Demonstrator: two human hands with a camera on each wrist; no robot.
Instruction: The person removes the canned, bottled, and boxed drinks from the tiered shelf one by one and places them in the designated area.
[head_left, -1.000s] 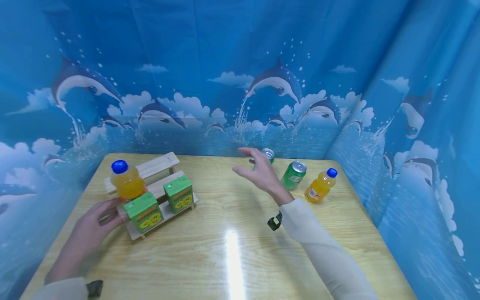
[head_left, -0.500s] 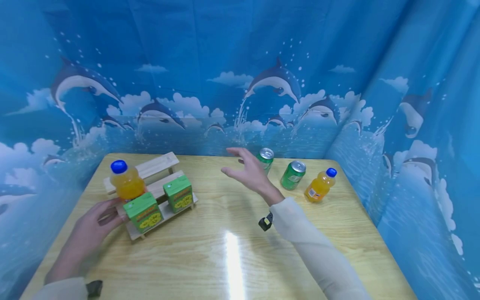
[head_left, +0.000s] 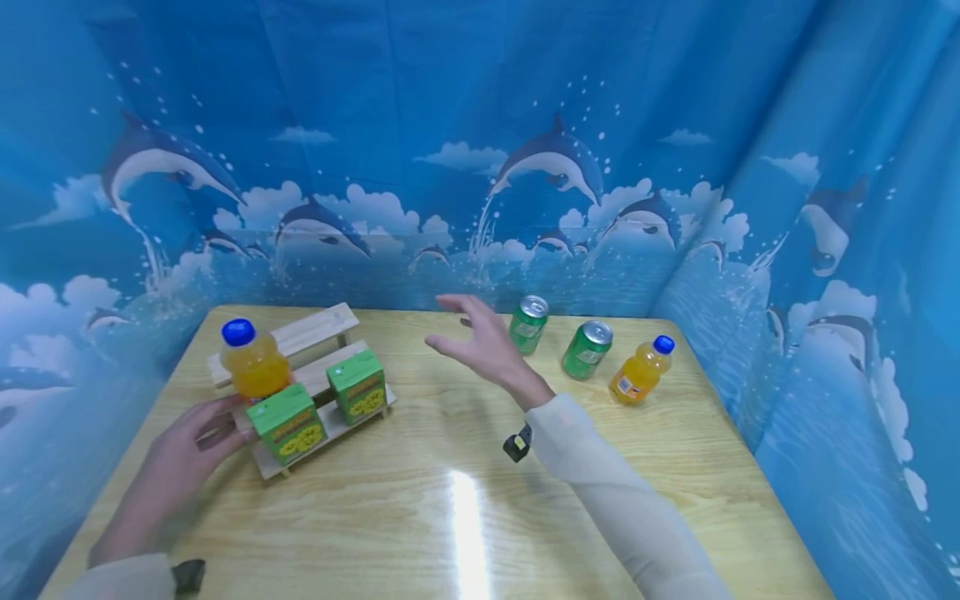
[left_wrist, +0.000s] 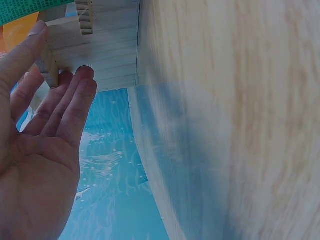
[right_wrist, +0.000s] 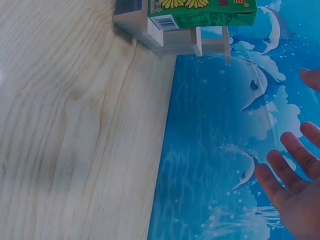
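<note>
At the left of the head view, a stepped wooden rack stands on the table. My left hand holds its left end; the left wrist view shows the thumb on one side of the wood and the fingers on the other. On the rack are an orange drink bottle with a blue cap and two green drink cartons, one nearer the hand and one farther right. My right hand hovers over the table, fingers spread, holding nothing. Just right of it stands a green can.
A second green can and another orange drink bottle stand at the right of the table. A blue dolphin curtain hangs behind the table and along its sides.
My right hand has moved left, away from the first green can, which now shows fully. My left hand, the rack and the drinks on it have stayed put.
</note>
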